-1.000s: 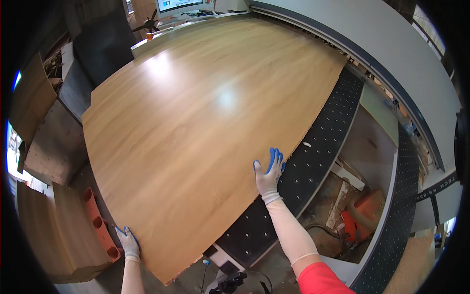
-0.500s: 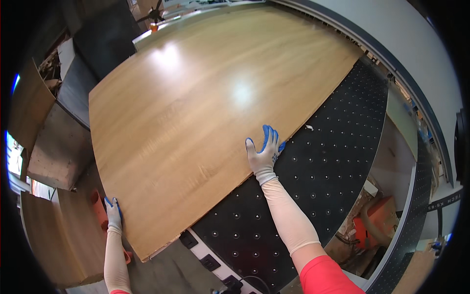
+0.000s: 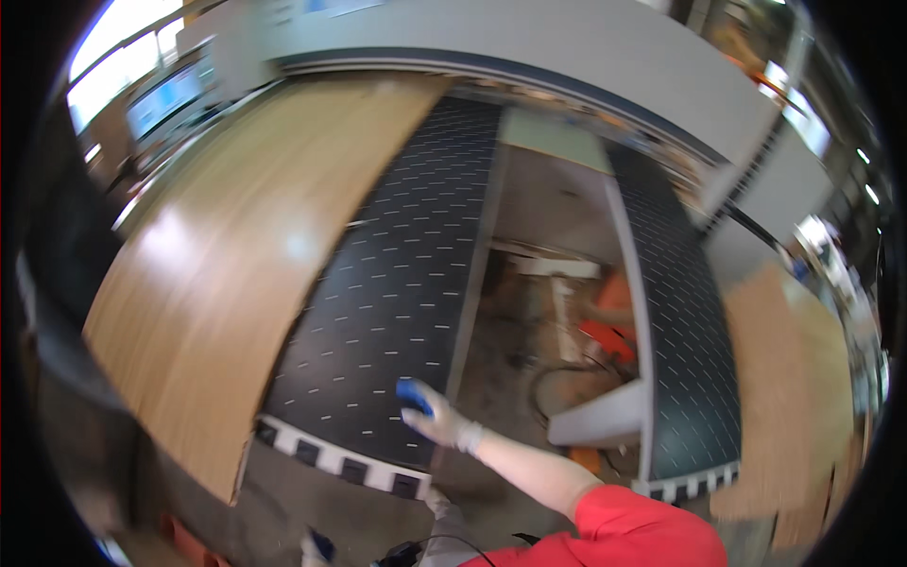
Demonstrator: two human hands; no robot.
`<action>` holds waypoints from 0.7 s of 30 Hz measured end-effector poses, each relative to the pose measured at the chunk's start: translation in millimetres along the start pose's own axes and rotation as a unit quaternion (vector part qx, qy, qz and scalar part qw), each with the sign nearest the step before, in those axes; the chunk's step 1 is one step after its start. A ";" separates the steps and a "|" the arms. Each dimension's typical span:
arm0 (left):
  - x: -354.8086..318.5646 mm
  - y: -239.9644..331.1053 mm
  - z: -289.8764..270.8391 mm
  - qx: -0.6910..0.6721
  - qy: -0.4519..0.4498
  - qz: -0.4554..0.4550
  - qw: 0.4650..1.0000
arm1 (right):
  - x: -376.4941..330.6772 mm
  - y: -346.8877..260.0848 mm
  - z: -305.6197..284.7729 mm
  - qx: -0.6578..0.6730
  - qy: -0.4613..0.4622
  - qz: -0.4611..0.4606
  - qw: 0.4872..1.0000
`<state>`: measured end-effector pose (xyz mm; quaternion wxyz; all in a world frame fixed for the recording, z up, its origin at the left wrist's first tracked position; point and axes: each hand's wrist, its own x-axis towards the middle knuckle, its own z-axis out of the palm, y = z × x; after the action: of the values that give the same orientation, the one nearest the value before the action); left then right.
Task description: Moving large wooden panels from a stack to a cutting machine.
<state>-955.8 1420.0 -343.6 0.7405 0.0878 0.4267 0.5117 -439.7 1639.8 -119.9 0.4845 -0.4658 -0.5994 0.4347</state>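
My right hand [image 3: 433,416], in a white glove with blue fingertips, reaches over the near part of a black table strip [image 3: 378,312] dotted with small studs. Its fingers are blurred but look apart, with nothing visible in them. A large wood-grain board [image 3: 222,255] lies to the left, partly on the black strip, its near corner jutting past the strip's end. The right hand is apart from this board. At the bottom edge, what appears to be my gloved left hand [image 3: 316,546] is blurred and mostly cut off; its fingers cannot be made out.
Right of the strip is a gap holding an orange object [image 3: 609,331] and offcuts. Beyond it stand a second black strip [image 3: 675,331] and stacked wood boards [image 3: 784,397]. A long grey machine beam [image 3: 491,47] crosses the far side. A screen [image 3: 165,99] is at far left.
The view has swung right, so the board now sits farther left. My right hand has left the board's edge for above the black strip. My left hand has come off the board's near-left edge.
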 end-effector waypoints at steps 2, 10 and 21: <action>10.7 -111.2 80.5 0.204 0.134 -0.130 0.961 | -158.2 -46.8 -68.2 -0.009 0.016 0.080 0.997; -46.9 -320.9 370.1 0.540 -0.285 -0.244 0.754 | -705.6 -172.0 -216.8 -0.179 0.348 0.313 0.865; -450.4 -635.3 728.1 0.484 -0.739 -0.335 0.327 | -1070.4 -250.4 -150.5 0.026 0.777 0.234 0.584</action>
<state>-46.9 975.4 -7.8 0.6866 0.6223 -0.1310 -0.3524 -222.3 554.5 -41.7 0.6592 -0.7374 0.1462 0.0207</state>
